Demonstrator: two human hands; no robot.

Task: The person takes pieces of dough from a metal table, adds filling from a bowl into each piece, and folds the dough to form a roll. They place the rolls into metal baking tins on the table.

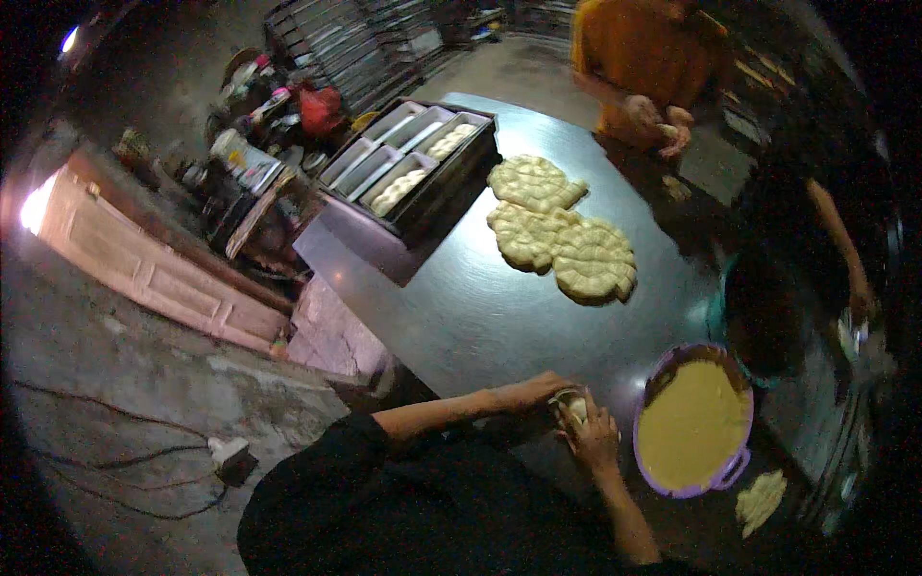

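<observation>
At the table's near edge, my left hand [545, 388] is closed around a small pale piece of dough [576, 407]. From the right, my right hand [594, 442] lies against the same piece, its fingers curled over it. Part of the dough is hidden by the fingers. Just right of my hands stands a purple basin [640, 451] of smooth yellow filling or batter [693, 427]. Farther off, flat clusters of pressed dough pieces [538, 182] lie on the shiny metal table [432, 317].
A dark tray [415, 226] of loaf pans, two holding dough, sits at the table's far left. Across the table a person in orange [653, 58] handles dough. Another person's arm [837, 226] reaches down by a teal tub [715, 317]. More dough [762, 503] lies beside the basin.
</observation>
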